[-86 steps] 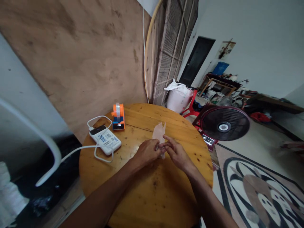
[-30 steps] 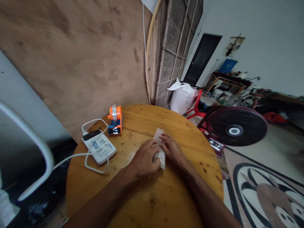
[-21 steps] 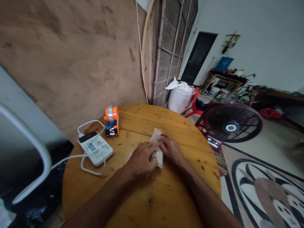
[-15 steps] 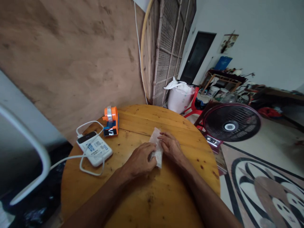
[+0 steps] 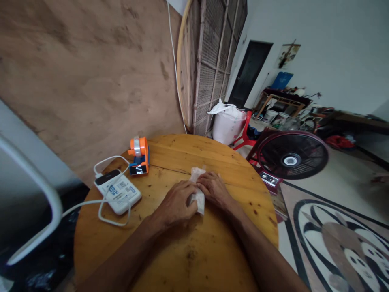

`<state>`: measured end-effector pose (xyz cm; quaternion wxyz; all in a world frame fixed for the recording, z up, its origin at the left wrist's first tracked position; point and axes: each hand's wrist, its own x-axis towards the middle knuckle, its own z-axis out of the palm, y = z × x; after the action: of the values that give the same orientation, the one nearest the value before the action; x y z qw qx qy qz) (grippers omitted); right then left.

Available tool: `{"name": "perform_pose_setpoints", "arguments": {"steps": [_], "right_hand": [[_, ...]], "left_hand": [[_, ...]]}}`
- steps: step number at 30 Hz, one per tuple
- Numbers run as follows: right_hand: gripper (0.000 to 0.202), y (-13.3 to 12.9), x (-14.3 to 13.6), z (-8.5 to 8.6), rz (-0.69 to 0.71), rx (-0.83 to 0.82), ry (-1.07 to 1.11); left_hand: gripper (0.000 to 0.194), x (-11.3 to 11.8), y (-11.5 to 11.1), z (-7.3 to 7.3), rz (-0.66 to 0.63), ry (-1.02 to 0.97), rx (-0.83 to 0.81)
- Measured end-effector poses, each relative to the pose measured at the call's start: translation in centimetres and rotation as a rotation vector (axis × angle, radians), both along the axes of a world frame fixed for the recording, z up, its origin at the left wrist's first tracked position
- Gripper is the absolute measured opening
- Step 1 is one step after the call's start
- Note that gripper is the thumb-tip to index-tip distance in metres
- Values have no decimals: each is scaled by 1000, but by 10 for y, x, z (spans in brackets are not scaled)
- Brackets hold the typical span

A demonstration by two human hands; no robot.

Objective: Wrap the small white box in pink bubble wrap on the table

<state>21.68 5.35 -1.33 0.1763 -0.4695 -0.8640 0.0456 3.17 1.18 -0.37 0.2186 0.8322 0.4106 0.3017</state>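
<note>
A narrow strip of whitish, translucent wrap that looks like bubble wrap (image 5: 199, 201) lies lengthwise on the round wooden table (image 5: 194, 267). My left hand (image 5: 178, 202) grips its left side, thumb near the close end and fingers curled over the edge. On the other side, my right hand (image 5: 214, 187) presses its bent fingers onto the upper right part, and the two hands' fingertips nearly meet. Whether anything is inside the wrap is hidden. An orange and blue tape dispenser (image 5: 139, 156) with a tape roll stands farther back to the left.
A white power bank (image 5: 120, 194) with a looping white cable sits on the table's left. Beyond the right edge stands a dark red fan (image 5: 291, 160). A white sack (image 5: 227, 125) and red chair (image 5: 245, 132) are behind the table; a wooden board (image 5: 91, 73) rises at left.
My right hand's fingers have closed in over the wrap toward my left hand, covering more of it. My left hand keeps its grip. The whole view has shifted slightly.
</note>
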Motion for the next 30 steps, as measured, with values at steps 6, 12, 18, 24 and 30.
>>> {"name": "perform_pose_setpoints", "arguments": {"steps": [6,12,18,24,30], "right_hand": [[20,-3,-1,3,-37,-6,-15],[17,-2,-1,1,-84,13,-67],[15,3,-1,-9,-118,69,-89],[15,5,6,-10,-63,7,84],[22,-1,18,17,46,-109,436]], "left_hand": [[24,-1,-2,4,46,28,-48],[38,0,-2,2,-20,-37,1],[34,0,-3,3,0,1,-75],[33,0,-4,3,29,6,-124],[35,0,-2,-1,19,7,-120]]}}
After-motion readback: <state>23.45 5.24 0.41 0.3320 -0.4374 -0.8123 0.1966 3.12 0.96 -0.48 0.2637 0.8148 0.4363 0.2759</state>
